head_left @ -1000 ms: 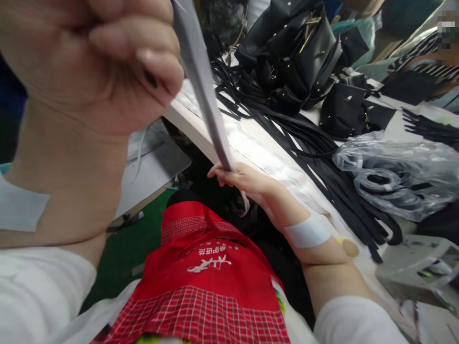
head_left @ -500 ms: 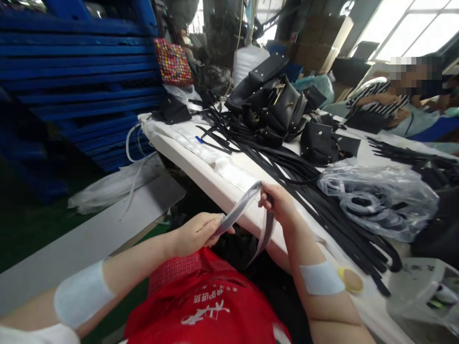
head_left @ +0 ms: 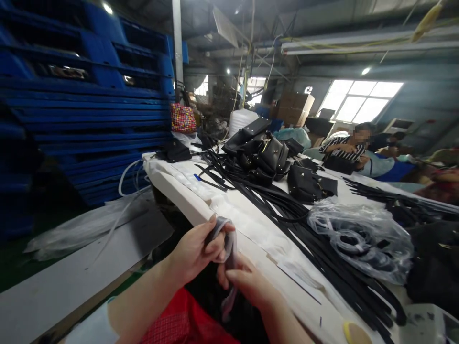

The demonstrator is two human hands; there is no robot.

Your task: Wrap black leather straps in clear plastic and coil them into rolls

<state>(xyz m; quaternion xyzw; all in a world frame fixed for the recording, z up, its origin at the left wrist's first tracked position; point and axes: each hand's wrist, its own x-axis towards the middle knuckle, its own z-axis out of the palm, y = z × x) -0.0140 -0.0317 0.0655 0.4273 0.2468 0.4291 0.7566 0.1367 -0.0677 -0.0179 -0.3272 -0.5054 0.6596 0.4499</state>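
Note:
A grey strap in a clear film sleeve is looped between my hands, in front of the table's near edge. My left hand is closed on it, with the loop running over its fingers. Just below and to the right, my right hand pinches the strap's lower part, and a loose end hangs beneath. Motion blurs the strap's lower end. Beyond my hands, a long bundle of black straps lies across the white table.
Black handbags are piled at the back of the table. A clear plastic bag with coiled rings lies to the right. Stacked blue pallets stand left. A person in a striped top sits across the table. A yellow tape roll is near the front.
My hands have drawn closer together, and the stretched strap is now looped over my left hand. My right hand has come down and inward. The camera view has tilted upward.

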